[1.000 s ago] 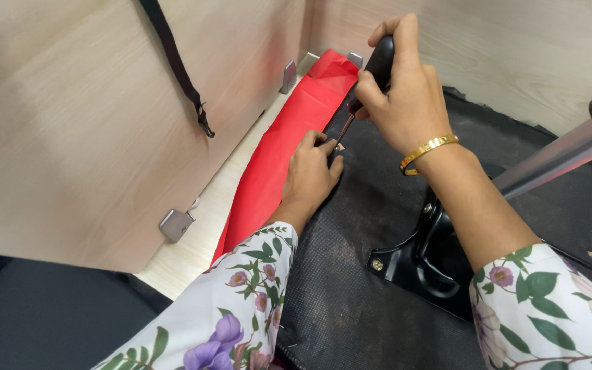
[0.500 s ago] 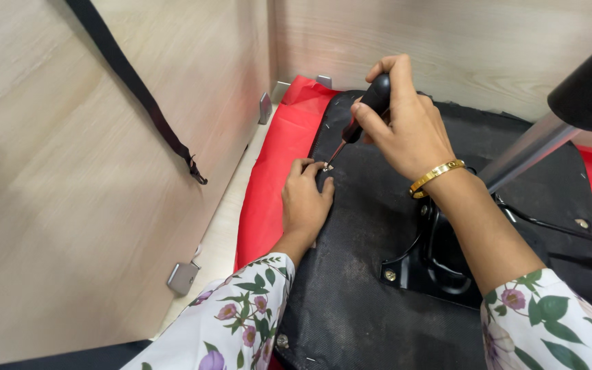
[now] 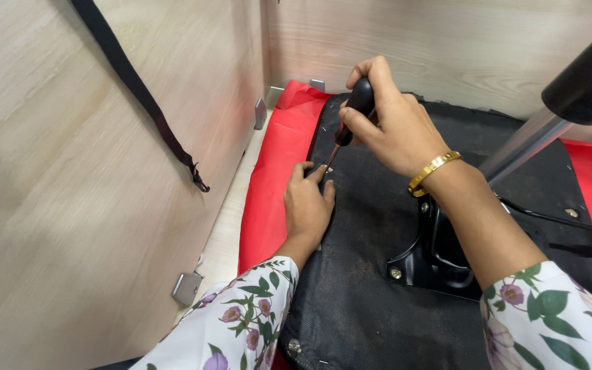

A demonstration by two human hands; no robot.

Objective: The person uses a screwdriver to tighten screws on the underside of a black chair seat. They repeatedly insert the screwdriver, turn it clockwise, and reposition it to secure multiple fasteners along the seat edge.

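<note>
Right hand point(image 3: 392, 130) closed on slim black-handled screwdriver point(image 3: 351, 116), light, stiff; left hand point(image 3: 307, 205) flat, gripping nothing, pressed soft black fabric seat underside point(image 3: 364, 288) nr tip.

The screwdriver point(image 3: 351, 116) has a smooth, glossy black plastic handle. The black seat underside point(image 3: 371, 288) is rough, matt woven cloth, edged by smooth red fabric point(image 3: 268, 185). The wall panels point(image 3: 70, 171) look like pale matt wood laminate, and the post point(image 3: 522, 144) is shiny metal.
</note>
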